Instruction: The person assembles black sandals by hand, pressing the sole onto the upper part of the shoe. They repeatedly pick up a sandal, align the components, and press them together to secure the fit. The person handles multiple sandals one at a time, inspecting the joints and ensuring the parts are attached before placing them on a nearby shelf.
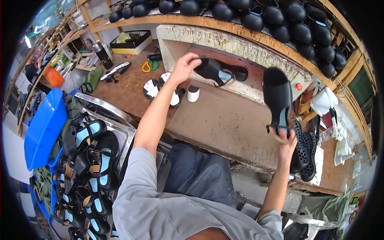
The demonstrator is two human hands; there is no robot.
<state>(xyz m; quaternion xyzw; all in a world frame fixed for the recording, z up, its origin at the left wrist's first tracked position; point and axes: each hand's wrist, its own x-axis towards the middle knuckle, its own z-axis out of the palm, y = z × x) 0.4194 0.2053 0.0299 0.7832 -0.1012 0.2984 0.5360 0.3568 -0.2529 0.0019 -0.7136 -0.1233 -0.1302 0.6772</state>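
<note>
1. Grey shirt (pixel 168 212), lower centre of frame.
2. Left hand (pixel 186 67), upper centre, clamped on the first black shoe (pixel 209 69).
3. Right hand (pixel 286 141), right of centre, clamped on the second black shoe (pixel 277 94), strap end.

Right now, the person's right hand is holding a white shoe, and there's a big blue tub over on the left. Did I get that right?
Not quite: the shoe isn't white. The head view shows that the person's right hand is holding a black shoe, and there's a big blue tub over on the left.
</note>
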